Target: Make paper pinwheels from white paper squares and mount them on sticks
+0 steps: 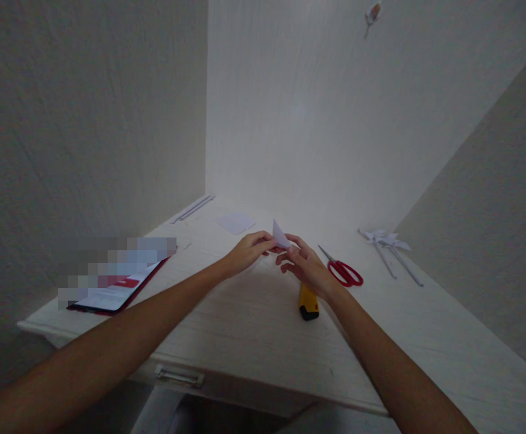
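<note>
Both my hands meet above the middle of a white desk (253,325). Between them is a small folded piece of white paper (281,235), its point sticking up. My left hand (247,251) pinches the paper's left side with thumb and fingertips. My right hand (305,263) grips it from the right with curled fingers. Just under my right wrist lies a yellow and black utility knife (308,303), partly hidden by the wrist. Red-handled scissors (343,270) lie on the desk right of my right hand.
A white paper square (236,222) lies beyond my hands. White strips (193,208) rest at the back left. A folded paper pinwheel with sticks (390,247) lies at the right. A dark red-edged tablet or folder (117,291) lies at the left. A drawer handle (179,376) shows below the front edge.
</note>
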`<state>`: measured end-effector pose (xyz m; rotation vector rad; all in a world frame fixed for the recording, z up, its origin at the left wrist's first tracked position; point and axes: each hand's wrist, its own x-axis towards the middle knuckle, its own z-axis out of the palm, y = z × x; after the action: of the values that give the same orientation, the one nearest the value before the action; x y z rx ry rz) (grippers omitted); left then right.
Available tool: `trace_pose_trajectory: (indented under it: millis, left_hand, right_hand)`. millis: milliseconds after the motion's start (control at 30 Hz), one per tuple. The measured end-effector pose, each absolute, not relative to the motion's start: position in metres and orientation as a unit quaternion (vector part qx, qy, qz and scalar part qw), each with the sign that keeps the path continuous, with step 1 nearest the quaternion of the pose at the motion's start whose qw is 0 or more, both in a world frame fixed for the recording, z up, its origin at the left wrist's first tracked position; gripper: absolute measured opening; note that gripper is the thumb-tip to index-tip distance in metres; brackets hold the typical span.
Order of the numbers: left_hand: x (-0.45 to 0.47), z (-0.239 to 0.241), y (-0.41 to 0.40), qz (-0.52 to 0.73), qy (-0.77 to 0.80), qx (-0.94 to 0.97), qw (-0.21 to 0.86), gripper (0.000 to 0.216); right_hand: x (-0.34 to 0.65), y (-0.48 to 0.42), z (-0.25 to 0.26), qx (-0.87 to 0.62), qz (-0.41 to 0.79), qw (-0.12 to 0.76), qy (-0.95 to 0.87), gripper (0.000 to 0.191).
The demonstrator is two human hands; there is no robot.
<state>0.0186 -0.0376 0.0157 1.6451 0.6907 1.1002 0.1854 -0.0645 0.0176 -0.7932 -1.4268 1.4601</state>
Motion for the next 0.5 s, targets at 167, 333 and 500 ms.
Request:
trace_pose_trajectory:
  millis: [167, 333, 500]
  left_hand:
    - [0.0183, 0.016, -0.0375, 0.453, 0.289, 0.667, 0.516, 0.027]
    - [0.0181, 0.0161, -0.0376, 0.455, 0.292, 0.661, 0.521, 0.026]
    - [0.0178, 0.0156, -0.0373, 0.457, 0.289, 0.653, 0.53, 0.026]
  right_hand:
    - [0.1861, -0.0634, 0.0164, -0.298, 0.603, 0.462, -0.578, 0.044]
    - [0.1851, -0.0627, 0.0175, -0.278, 0.616, 0.473, -0.565, 0.041]
    - [0.1833, -0.0648, 0.0197, -0.293, 0.613, 0.468, -0.565, 0.037]
